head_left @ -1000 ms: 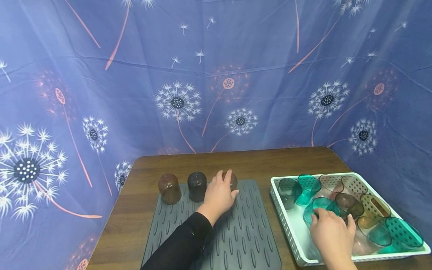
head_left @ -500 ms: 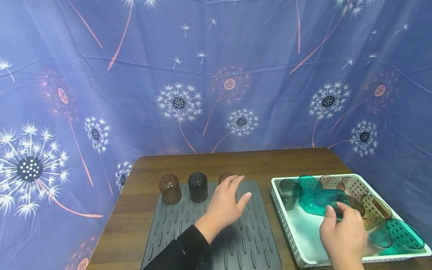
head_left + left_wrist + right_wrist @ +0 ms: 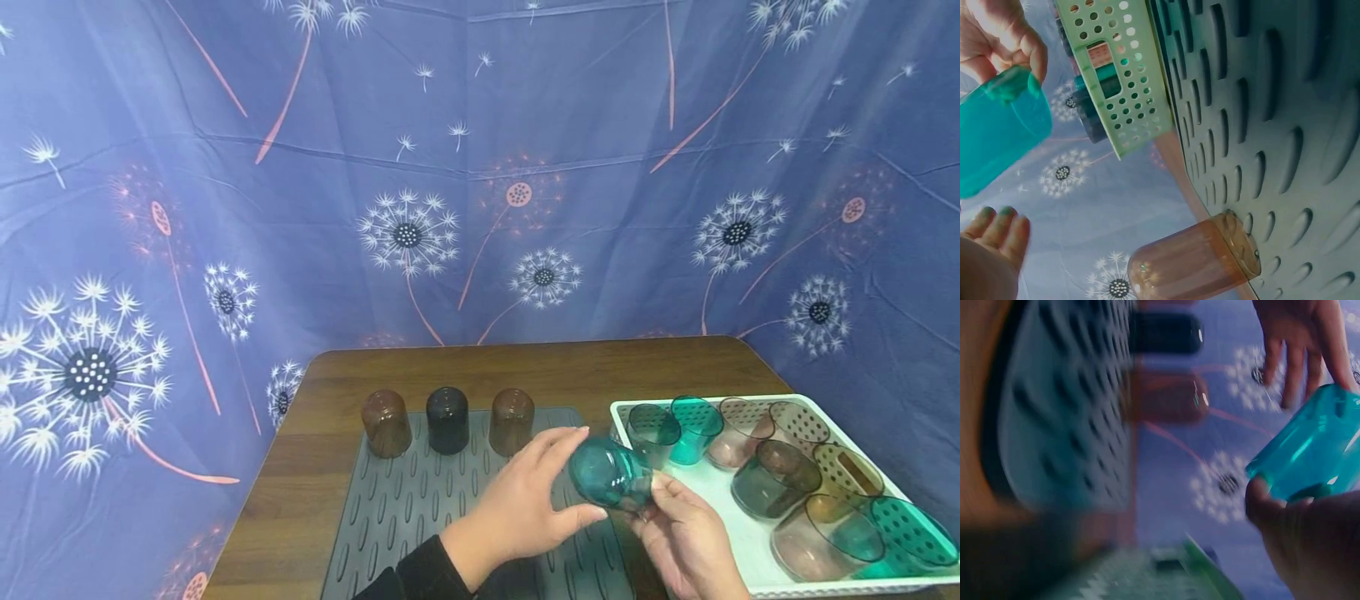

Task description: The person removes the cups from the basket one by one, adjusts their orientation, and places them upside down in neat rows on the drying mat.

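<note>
A teal drinking glass (image 3: 611, 473) is up in the air over the right side of the grey ribbed drying mat (image 3: 420, 508), lying on its side with its base toward my left hand. My right hand (image 3: 693, 533) pinches it near the rim between thumb and fingers. My left hand (image 3: 517, 500) is spread around the base end, its fingers extended; in the left wrist view those fingers (image 3: 1007, 234) stand apart from the glass. Behind the hands, two brown glasses (image 3: 386, 425) and a dark glass (image 3: 447, 421) stand upside down in a row along the mat's far edge.
At the right, a white perforated basket (image 3: 701, 508) holds several upright glasses in teal, pink, amber and smoky grey. Mat and basket share a brown wooden table (image 3: 555, 367). A blue dandelion-print cloth (image 3: 622, 208) hangs behind it and at the sides.
My right hand has lifted the teal glass out of the basket and carried it left over the mat. My left hand has left the third upturned glass and moved right, to the teal glass.
</note>
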Motion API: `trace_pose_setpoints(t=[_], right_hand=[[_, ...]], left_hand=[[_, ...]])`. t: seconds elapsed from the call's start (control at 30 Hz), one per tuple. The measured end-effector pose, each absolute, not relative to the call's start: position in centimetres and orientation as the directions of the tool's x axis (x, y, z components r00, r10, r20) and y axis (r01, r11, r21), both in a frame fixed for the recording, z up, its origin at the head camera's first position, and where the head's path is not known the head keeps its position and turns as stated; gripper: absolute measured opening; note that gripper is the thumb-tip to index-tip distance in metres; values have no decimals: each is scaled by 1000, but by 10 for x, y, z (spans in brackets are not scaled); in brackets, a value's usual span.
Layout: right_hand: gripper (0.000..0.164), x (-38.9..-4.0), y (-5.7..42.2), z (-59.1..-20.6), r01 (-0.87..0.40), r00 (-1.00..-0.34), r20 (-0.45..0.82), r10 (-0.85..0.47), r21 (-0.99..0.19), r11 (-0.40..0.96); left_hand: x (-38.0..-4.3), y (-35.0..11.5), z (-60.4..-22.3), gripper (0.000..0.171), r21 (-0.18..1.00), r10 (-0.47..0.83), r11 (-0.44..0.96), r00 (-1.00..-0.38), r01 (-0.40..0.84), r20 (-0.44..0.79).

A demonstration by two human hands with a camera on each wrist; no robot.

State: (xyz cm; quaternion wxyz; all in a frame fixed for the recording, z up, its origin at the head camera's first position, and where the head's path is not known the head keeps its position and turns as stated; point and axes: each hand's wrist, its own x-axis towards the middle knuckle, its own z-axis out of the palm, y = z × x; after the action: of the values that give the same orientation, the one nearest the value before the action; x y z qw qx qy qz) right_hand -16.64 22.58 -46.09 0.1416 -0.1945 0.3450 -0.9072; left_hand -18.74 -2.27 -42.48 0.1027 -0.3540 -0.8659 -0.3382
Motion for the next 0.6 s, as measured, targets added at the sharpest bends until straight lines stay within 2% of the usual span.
trace_pose_setpoints(t=[0.1, 0.17, 0.23, 0.33, 0.43, 0.53, 0.6], right_hand=[[56, -169, 212, -468, 319, -791, 271, -548, -582, -748], [59, -169, 205, -471, 389, -773, 240, -588, -553, -737], [61, -169, 200, -472, 418, -789, 167, -591, -559, -716], [55, -167, 195, -472, 397, -865, -26, -501, -647, -652], [48, -167, 191, -472, 372, -916, -225, -333, -789, -489], [53, -168, 187, -470, 372, -926, -326, -192, -874, -311], [52, -168, 186, -469, 360, -932, -340, -124, -904, -231]], left_hand=[[-184, -22, -427, 87, 514, 557, 485, -703, 708, 443], [-183, -21, -427, 88, 512, 555, 480, -699, 712, 452], [-183, -21, -427, 89, 499, 546, 493, -700, 712, 459], [-182, -20, -427, 90, 452, 533, 540, -704, 710, 469], [-183, -21, -427, 88, 412, 523, 586, -714, 698, 465], [-185, -21, -428, 84, 395, 516, 613, -726, 684, 456], [-188, -21, -429, 83, 397, 504, 618, -729, 679, 463]])
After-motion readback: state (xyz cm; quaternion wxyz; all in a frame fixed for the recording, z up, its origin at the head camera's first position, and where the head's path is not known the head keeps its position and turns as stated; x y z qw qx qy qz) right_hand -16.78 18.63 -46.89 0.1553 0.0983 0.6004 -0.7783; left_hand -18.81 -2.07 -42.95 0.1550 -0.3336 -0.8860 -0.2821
